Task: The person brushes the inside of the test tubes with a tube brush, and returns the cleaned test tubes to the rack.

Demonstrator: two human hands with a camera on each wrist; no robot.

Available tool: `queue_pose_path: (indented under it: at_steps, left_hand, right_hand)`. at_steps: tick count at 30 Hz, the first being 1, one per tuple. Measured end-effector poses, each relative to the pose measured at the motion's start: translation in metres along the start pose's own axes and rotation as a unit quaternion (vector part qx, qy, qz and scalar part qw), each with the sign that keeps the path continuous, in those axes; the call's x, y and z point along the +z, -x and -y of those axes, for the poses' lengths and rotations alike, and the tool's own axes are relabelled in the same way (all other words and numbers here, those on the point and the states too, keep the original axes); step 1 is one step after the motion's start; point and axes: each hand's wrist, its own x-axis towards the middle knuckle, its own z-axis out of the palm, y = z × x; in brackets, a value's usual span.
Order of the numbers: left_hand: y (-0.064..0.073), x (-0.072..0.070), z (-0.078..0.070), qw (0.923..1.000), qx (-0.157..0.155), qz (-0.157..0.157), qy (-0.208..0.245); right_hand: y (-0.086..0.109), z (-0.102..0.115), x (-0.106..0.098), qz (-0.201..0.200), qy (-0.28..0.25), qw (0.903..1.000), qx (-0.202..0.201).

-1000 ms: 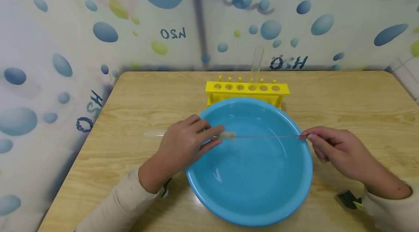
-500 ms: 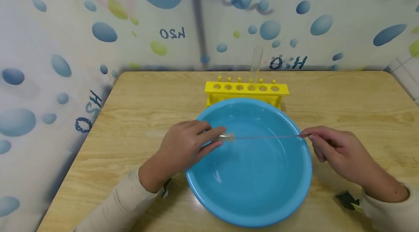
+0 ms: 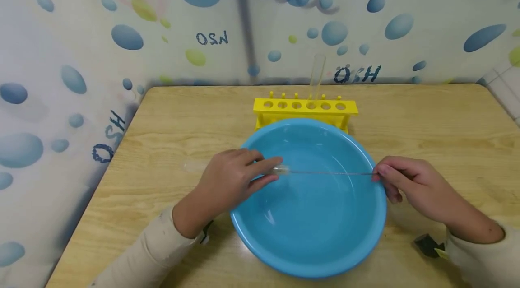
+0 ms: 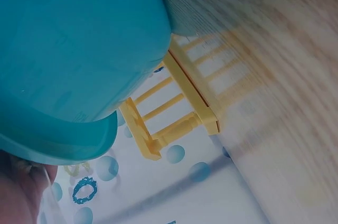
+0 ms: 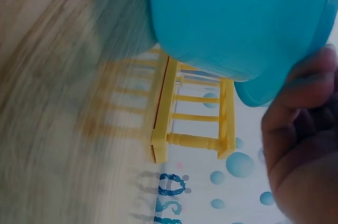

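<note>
My left hand (image 3: 231, 177) grips a clear test tube (image 3: 281, 169) held level over the left side of the blue basin (image 3: 321, 229). The tube's mouth points right, and its faint far end shows left of the hand. Between right thumb and fingers I pinch the thin twisted-wire handle of a test tube brush (image 3: 329, 173). The wire runs straight across the basin into the tube's mouth, where pale bristles show dimly. My right hand (image 3: 418, 188) is at the basin's right rim. In the right wrist view its fingers (image 5: 311, 89) are curled; the wire cannot be made out there.
Behind the basin stands a yellow test tube rack (image 3: 284, 110) with one clear test tube (image 3: 318, 71) upright in it. The wooden table (image 3: 183, 125) meets a patterned wall at the back. A small dark object (image 3: 425, 245) is by the right sleeve.
The pale brush bristles stood outside the tube's mouth a second ago; now they are in the mouth. The right hand has shifted only slightly, and the left hand keeps its grip.
</note>
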Motion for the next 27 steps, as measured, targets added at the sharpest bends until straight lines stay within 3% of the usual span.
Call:
queue_pose_path:
  at_steps: [7, 14, 21, 27]
  left_hand:
    - [0.001, 0.0, 0.0, 1.0, 0.001, -0.002, 0.001]
    - [0.0, 0.001, 0.001, 0.9999, 0.006, -0.009, 0.003]
    - [-0.001, 0.0, 0.001, 0.9998, 0.017, -0.008, 0.001]
    - [-0.002, -0.002, 0.001, 0.9999, 0.017, -0.005, 0.002]
  right_hand:
    - [-0.003, -0.002, -0.005, 0.045, -0.011, 0.996, 0.077]
    - [-0.002, -0.003, -0.01, 0.051, -0.038, 0.9905, 0.122]
    - [-0.001, -0.003, -0.013, 0.065, -0.064, 0.9881, 0.124]
    - [0.001, 0.002, -0.008, 0.028, -0.01, 0.9918, 0.124]
